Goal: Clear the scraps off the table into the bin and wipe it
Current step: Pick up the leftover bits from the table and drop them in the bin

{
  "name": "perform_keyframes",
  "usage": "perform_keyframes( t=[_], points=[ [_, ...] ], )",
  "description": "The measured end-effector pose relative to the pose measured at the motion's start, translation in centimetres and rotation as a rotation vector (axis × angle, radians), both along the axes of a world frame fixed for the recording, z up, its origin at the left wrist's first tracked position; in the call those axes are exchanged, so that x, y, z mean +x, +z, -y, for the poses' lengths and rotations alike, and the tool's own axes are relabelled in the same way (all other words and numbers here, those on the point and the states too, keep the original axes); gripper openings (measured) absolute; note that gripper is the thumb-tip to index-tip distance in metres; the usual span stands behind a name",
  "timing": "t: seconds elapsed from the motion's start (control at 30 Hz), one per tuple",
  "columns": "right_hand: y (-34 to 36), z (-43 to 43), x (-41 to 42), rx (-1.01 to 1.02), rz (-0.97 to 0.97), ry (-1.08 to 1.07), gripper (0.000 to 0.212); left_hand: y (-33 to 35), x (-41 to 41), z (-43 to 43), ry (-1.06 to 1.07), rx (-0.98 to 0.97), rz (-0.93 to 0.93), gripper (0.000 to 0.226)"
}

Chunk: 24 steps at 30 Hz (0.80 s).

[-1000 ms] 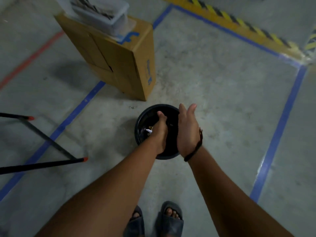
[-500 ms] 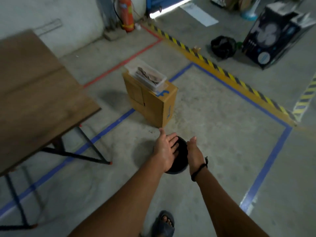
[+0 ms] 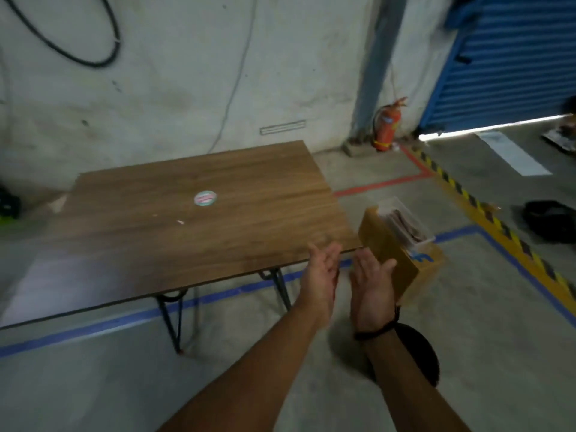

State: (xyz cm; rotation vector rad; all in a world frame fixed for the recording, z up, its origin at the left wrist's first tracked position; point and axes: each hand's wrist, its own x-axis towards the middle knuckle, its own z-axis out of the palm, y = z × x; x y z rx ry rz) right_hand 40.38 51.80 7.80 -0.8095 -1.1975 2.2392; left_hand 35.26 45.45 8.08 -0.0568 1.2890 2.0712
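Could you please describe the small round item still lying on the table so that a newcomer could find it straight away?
Start at the wooden table against the grey wall. Near the middle of its top, toward the far edge, lies a round sticker-like disc, pale green at the rim with a pinkish centre. The only other thing near it is a tiny white scrap, far smaller and colourless.

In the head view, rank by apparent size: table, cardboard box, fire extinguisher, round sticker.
1. Table
2. Cardboard box
3. Fire extinguisher, though it stands farther from the camera, so its true size is unsure
4. Round sticker
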Motion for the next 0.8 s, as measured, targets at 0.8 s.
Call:
perform_keyframes(
  t=[0.8],
  points=[
    [-3.9,20.2,-33.2,0.506,0.139,0.580,0.052,-2.9,-28.9,31.4,0.484,-0.646,-0.330,0.057]
  ],
)
